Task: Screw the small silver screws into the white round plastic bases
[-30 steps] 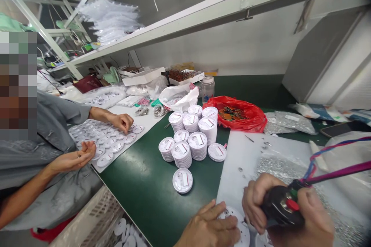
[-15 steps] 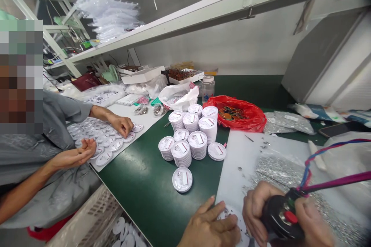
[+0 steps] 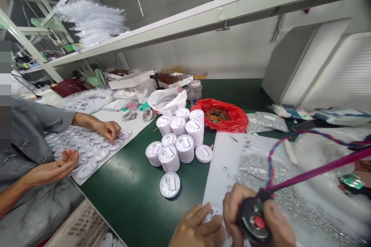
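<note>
My right hand [image 3: 233, 208] wraps round a black electric screwdriver [image 3: 249, 222] with a red button and twisted red and blue wires at its top. The tool's tip is hidden below the grip. Beside it, my left hand [image 3: 197, 227] presses its fingers on a white round plastic disc [image 3: 213, 213] with small holes, holding it at the edge of a pale work mat [image 3: 213, 177]. Part of that disc is covered by my fingers. Many small shiny metal parts [image 3: 278, 193] lie spread on the mat to the right of my hands.
Stacks of white round discs [image 3: 168, 158] stand on the green table [image 3: 124, 200], with a short stack [image 3: 169, 185] in front. Behind are a red bag [image 3: 246, 121] of small boards and a jar [image 3: 196, 92]. At left, a co-worker's hands [image 3: 108, 129] are over laid-out discs.
The view has turned right, so the scene sits further left in the picture. My hands stay together at the disc, the right one still gripping the screwdriver.
</note>
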### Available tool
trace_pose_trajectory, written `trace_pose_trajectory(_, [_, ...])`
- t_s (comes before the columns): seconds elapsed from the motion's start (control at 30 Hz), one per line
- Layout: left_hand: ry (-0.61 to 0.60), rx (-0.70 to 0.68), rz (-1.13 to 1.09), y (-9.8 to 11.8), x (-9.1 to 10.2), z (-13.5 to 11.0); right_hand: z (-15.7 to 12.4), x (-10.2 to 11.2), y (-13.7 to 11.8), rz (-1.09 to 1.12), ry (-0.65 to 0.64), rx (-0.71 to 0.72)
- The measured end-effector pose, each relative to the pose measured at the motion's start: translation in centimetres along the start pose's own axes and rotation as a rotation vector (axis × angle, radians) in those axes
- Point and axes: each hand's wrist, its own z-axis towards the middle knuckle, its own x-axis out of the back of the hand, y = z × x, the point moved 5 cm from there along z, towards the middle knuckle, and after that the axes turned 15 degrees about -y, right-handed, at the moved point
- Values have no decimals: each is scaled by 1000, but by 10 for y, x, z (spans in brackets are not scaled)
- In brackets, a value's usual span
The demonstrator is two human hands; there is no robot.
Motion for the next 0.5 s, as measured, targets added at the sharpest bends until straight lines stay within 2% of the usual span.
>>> trace_pose_trajectory(0.1, [-13,-54,54,2,3,4,1,22,-33,-18,-3,166])
trace_pose_trajectory(0.2, [112,-1,0,0,-1,3,2,50,-51,-89,75,208])
trace_pose_trajectory(0.37, [333,60,-3,1,-17,1,9,76,-45,-187,249,239])
trace_pose_trajectory(0.5, [310,144,-60,-1,-13,10,16,80,-38,-208,314,265])
